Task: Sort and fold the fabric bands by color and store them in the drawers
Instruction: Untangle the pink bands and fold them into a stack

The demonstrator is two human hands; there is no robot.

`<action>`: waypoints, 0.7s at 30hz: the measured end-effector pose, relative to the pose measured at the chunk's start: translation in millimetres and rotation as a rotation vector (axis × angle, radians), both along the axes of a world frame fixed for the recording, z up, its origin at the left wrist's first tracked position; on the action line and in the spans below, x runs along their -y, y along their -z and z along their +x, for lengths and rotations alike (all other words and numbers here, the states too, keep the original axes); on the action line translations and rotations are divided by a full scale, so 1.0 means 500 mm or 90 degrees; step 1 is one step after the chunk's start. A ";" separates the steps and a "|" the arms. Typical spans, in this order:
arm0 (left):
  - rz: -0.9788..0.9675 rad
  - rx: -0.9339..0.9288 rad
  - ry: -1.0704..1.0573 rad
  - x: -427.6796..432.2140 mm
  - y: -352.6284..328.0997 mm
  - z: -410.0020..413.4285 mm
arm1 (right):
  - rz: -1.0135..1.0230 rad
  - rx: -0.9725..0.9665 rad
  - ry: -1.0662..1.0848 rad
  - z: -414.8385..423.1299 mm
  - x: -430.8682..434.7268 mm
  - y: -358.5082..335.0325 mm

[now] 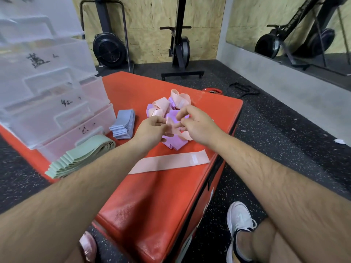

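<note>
Both pinching: our left hand and right hand hold one pink band over the tangled pile; a blue stack lies left of that pile.

even indoor light, soft shadows, fisheye-warped edges, slight blur

On the padded box we find the drawer unit at the far left corner, a long stack before it at the left edge, a short stack just right of it, the loose heap toward the far right corner, and a flat band before that, reaching the right edge.
</note>
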State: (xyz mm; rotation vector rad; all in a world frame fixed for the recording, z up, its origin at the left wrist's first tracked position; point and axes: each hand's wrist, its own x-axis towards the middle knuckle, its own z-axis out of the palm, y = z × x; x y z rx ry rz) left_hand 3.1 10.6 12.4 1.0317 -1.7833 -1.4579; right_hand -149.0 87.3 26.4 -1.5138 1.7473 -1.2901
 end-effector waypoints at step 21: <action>-0.259 0.105 0.002 0.015 -0.015 0.031 | 0.063 -0.346 -0.072 -0.019 0.017 0.003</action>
